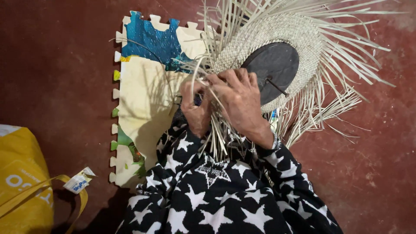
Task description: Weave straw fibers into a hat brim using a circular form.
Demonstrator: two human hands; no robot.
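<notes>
A round woven straw piece (pixel 277 32) with many loose pale strands fanning out lies in front of me, with a dark round disc (pixel 275 65) and a thin stick resting on its middle. My left hand (pixel 195 108) pinches strands at the near left edge of the weave. Close beside it, my right hand (pixel 240 102) has its fingers closed over a bundle of strands (pixel 219 138) that runs down toward my lap. My sleeves are black with white stars.
A foam puzzle mat (pixel 143 104), cream with blue and green patches, lies on the dark red floor (pixel 65 65) under the work. A yellow bag (pixel 21 182) with a strap and a small paper tag (pixel 79 181) sits at the lower left.
</notes>
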